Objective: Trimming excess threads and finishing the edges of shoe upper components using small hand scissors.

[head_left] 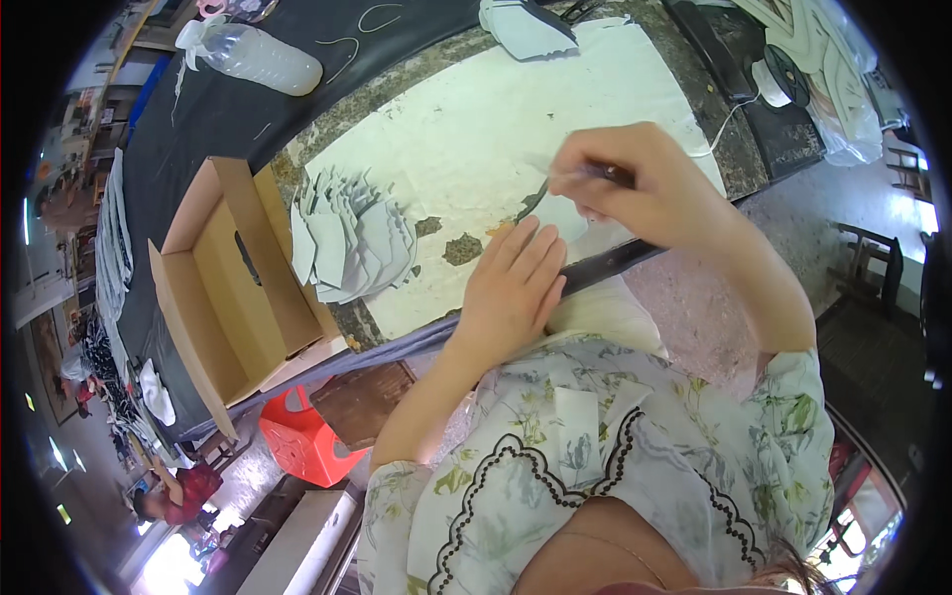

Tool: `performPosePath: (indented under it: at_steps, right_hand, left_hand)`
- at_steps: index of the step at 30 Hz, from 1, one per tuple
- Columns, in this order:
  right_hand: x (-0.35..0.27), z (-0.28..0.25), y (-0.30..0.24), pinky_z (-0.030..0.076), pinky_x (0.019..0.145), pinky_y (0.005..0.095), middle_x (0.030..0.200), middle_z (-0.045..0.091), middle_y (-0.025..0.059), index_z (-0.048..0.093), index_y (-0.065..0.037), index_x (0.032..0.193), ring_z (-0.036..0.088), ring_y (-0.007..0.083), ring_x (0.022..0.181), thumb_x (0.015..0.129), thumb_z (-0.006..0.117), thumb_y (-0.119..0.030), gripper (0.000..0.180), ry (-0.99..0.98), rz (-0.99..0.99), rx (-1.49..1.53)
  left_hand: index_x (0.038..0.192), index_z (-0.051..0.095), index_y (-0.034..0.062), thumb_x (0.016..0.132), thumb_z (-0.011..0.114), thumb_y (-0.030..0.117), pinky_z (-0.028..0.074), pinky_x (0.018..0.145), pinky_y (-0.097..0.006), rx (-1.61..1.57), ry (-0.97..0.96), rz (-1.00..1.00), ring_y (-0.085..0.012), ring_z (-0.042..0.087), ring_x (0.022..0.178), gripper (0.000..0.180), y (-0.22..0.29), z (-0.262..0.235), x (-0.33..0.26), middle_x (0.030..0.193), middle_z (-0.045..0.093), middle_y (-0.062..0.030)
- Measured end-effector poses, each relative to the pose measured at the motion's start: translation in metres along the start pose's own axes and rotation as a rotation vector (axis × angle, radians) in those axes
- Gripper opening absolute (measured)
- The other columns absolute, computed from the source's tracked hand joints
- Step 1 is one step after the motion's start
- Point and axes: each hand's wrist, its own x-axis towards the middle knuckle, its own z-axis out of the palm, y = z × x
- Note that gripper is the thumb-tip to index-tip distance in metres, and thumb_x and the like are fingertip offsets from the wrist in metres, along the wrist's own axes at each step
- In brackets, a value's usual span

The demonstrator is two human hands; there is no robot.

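Note:
My left hand (511,283) lies with its fingers stretched out, pressing on a pale grey cut piece (565,220) near the table's front edge. A dark line runs along that piece's left edge. Just above it, my right hand (635,178) is closed round a tool with a dark brown handle (617,175). The working end of the tool is blurred and partly hidden by the fingers, so its kind is unclear. To the left, a fanned stack of similar grey pieces (357,243) rests on the white worn sheet (466,129) that covers the worktop.
An open cardboard box (213,297) stands left of the stack. Farther back are a plastic bottle of whitish liquid (263,59) and more grey pieces (531,30). A thread spool (778,79) sits at the right. A red plastic stool (297,436) is below the table.

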Motion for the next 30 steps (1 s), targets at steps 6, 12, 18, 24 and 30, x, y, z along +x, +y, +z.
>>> performPosePath:
  at_steps: [6, 12, 18, 24, 30]
  right_hand:
    - [0.021, -0.001, 0.05, 0.035, 0.054, 0.0211, 0.067, 0.054, -0.0041, 0.067, -0.002, 0.088, 0.044, 0.0037, 0.061, 0.091, 0.063, -0.02, 0.018, -0.091, 0.246, 0.06]
    - [0.033, -0.001, 0.071, 0.039, 0.055, 0.0257, 0.065, 0.058, 0.0003, 0.069, -0.001, 0.085, 0.049, 0.0071, 0.061, 0.086, 0.065, -0.019, 0.019, -0.195, 0.174, -0.162]
    - [0.041, 0.017, 0.075, 0.041, 0.055, 0.0304, 0.059, 0.058, 0.0081, 0.068, 0.002, 0.077, 0.051, 0.0122, 0.057, 0.08, 0.065, -0.018, 0.02, -0.311, 0.18, -0.285]
    - [0.039, 0.021, 0.075, 0.042, 0.054, 0.033, 0.057, 0.056, 0.0102, 0.066, 0.003, 0.075, 0.05, 0.0137, 0.055, 0.079, 0.064, -0.017, 0.02, -0.286, 0.224, -0.317]
    - [0.039, 0.023, 0.076, 0.041, 0.053, 0.0346, 0.057, 0.054, 0.0139, 0.062, 0.004, 0.072, 0.048, 0.0166, 0.053, 0.079, 0.064, -0.017, 0.023, -0.256, 0.196, -0.355]
  left_hand:
    - [0.112, 0.064, 0.0012, 0.078, 0.071, 0.008, 0.046, 0.094, -0.045, -0.032, 0.247, -0.015, -0.0325, 0.057, 0.11, 0.036, -0.008, 0.001, -0.008, 0.12, 0.061, -0.0113]
    - [0.112, 0.065, 0.0007, 0.078, 0.071, 0.008, 0.046, 0.093, -0.045, 0.121, 0.17, -0.067, -0.0315, 0.058, 0.109, 0.035, -0.006, 0.009, -0.011, 0.118, 0.062, -0.0121]
    - [0.111, 0.064, -0.0009, 0.079, 0.069, 0.011, 0.045, 0.096, -0.044, 0.121, 0.188, -0.063, -0.0304, 0.057, 0.109, 0.034, -0.008, 0.01, -0.014, 0.115, 0.062, -0.0129]
    - [0.107, 0.064, -0.0017, 0.08, 0.068, 0.01, 0.046, 0.094, -0.044, 0.064, 0.222, -0.114, -0.0295, 0.058, 0.108, 0.029, -0.008, 0.01, -0.015, 0.115, 0.063, -0.0135]
    - [0.105, 0.064, 0.0011, 0.079, 0.07, 0.006, 0.045, 0.091, -0.041, 0.056, 0.268, -0.176, -0.0303, 0.059, 0.104, 0.027, -0.005, 0.011, -0.01, 0.118, 0.065, -0.0116]
